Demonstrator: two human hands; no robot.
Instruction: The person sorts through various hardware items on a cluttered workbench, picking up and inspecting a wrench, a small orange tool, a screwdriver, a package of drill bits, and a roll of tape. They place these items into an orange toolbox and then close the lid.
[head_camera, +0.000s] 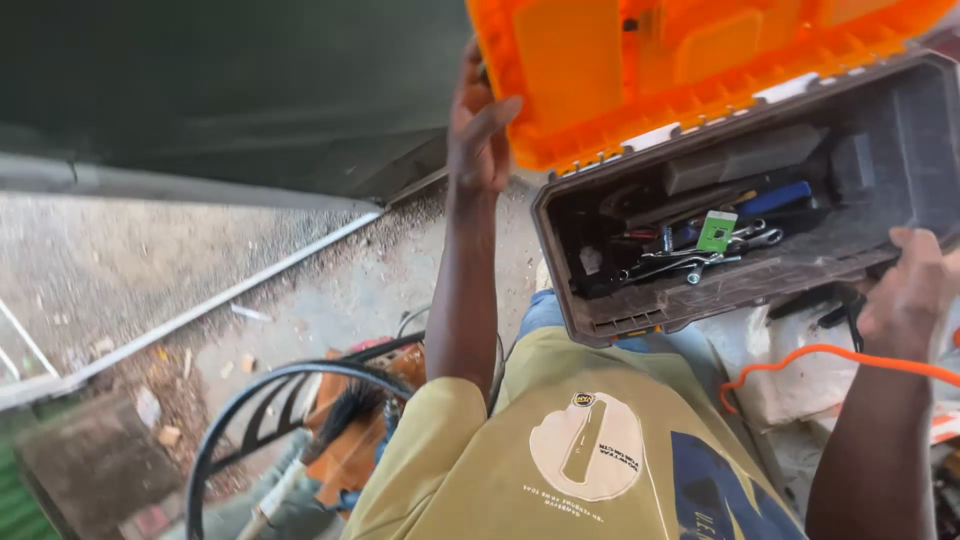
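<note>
A dark grey toolbox (600, 315) rests on my lap, its orange lid (640, 70) swung up and open. My left hand (478, 130) grips the left edge of the lid, thumb out in front. My right hand (908, 290) holds the box's near right rim. Inside the box lie several wrenches (690, 262), a blue-handled tool (775, 197), a small green card (716, 231) and a dark grey flat case (745, 158).
An orange cord (800, 356) runs across white bags at my right. A black curved metal frame (255, 400) and a brush with black bristles (350, 415) stand at lower left. Gravel ground with a pale pipe (230, 293) lies to the left, a dark wall above.
</note>
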